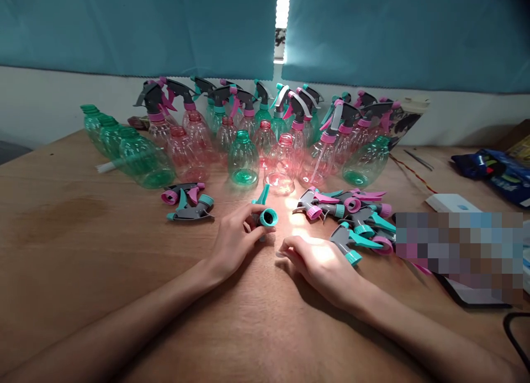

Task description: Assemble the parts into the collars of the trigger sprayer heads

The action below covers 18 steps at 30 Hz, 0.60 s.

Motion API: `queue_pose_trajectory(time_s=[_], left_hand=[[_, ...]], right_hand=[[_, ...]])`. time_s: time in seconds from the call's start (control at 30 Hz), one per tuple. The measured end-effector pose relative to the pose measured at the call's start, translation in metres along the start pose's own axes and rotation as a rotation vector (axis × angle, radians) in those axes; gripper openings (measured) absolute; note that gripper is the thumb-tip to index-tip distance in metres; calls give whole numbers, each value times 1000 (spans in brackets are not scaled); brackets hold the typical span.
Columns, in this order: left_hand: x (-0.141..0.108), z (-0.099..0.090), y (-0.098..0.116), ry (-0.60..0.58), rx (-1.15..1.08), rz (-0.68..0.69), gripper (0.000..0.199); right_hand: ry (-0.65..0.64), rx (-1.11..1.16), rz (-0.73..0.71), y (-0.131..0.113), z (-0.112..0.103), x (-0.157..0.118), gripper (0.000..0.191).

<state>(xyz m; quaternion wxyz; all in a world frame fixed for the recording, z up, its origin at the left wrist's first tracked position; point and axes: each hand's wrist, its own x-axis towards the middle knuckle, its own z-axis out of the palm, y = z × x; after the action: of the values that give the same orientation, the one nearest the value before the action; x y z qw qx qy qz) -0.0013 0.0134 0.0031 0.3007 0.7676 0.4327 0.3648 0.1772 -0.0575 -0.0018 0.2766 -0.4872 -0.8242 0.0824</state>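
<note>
My left hand [238, 237] grips a grey and teal spray head [268, 217], its round teal collar facing me and its teal trigger pointing up. Just to the right, my right hand [317, 259] hovers low over the wood with its fingers curled together; whether something small is between the fingertips is too small to tell. A pile of spray heads [360, 220] in grey, teal and pink lies beyond my right hand. Two more spray heads [190, 209] rest left of my left hand.
Pink and green bottles [243, 159] stand in rows behind, several with spray heads on. Green bottles lean at the left [141, 159]. At the right are tweezers [418, 159], a white box [453, 202], a blue packet [494, 173] and a black cable [513, 339].
</note>
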Motion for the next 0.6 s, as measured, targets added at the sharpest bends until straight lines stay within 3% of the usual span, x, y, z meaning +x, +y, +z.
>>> queue_pose_trajectory(time_s=[0.13, 0.27, 0.5, 0.6], left_hand=[[-1, 1, -2, 6, 17, 24, 19], [-2, 1, -3, -2, 22, 35, 20], [-3, 1, -3, -18, 4, 37, 20], [-3, 1, -3, -15, 1, 50, 20]], right_hand=[[-28, -2, -75, -3, 3, -2, 13], [-56, 179, -155, -5, 2, -9, 18], [-41, 392, 170, 0, -1, -6, 21], [-18, 373, 219, 4, 1, -3, 17]])
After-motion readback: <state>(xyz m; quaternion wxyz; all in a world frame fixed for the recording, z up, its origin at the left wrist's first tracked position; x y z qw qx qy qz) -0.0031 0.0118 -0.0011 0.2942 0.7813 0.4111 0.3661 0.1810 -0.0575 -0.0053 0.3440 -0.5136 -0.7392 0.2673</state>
